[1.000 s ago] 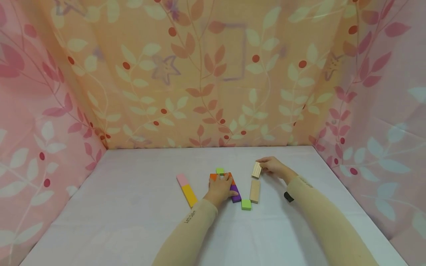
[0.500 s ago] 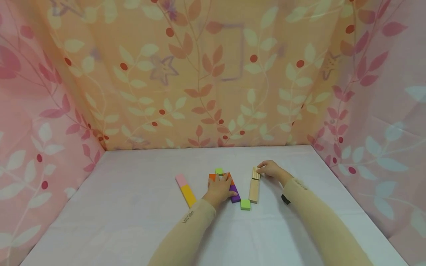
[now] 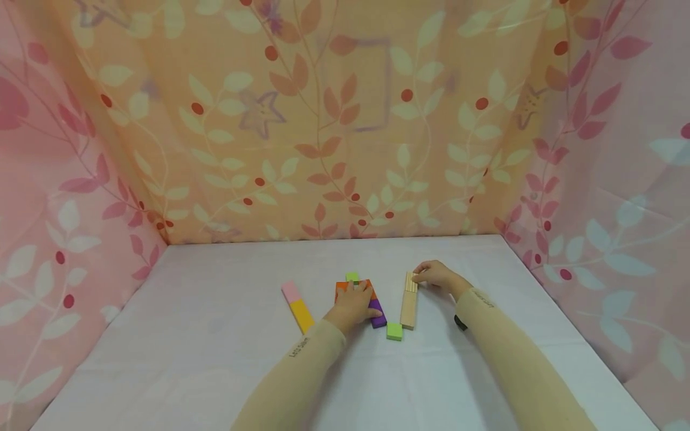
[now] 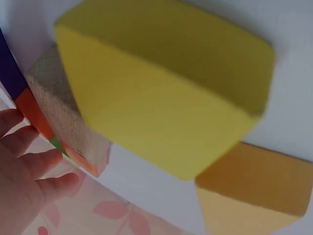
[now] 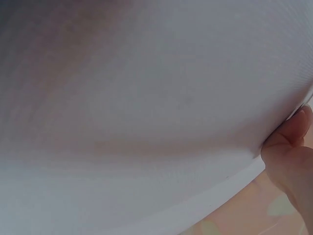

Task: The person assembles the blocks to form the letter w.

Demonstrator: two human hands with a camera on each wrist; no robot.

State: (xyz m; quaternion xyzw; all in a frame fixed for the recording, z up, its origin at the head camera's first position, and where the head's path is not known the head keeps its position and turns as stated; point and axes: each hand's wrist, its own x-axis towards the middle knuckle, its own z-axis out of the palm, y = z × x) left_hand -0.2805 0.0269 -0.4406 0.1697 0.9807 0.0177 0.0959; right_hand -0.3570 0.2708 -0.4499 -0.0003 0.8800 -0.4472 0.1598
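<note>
My left hand point(image 3: 350, 306) rests, fingers spread, over orange blocks point(image 3: 368, 286) and beside a purple block point(image 3: 378, 314). A small green block point(image 3: 352, 277) lies just beyond its fingertips. In the left wrist view the fingers reach to an orange block point(image 4: 35, 113), near a bare wooden block point(image 4: 73, 110) and a large yellow block point(image 4: 161, 103). My right hand point(image 3: 436, 277) holds a ridged wooden block point(image 3: 411, 282) between thumb and fingers. That block lies end to end with a plain wooden block point(image 3: 409, 310). In the right wrist view the right hand point(image 5: 291, 154) shows only at the edge.
A pink block point(image 3: 291, 291) and an amber block point(image 3: 302, 316) lie in a line left of the left arm. Another green block point(image 3: 394, 331) sits by the near end of the plain wooden block. Patterned cloth point(image 3: 334, 131) walls the white table point(image 3: 215, 359).
My right hand has brought the ridged wooden block down and toward me, straightening it against the far end of the plain one. The left hand stays over the orange blocks.
</note>
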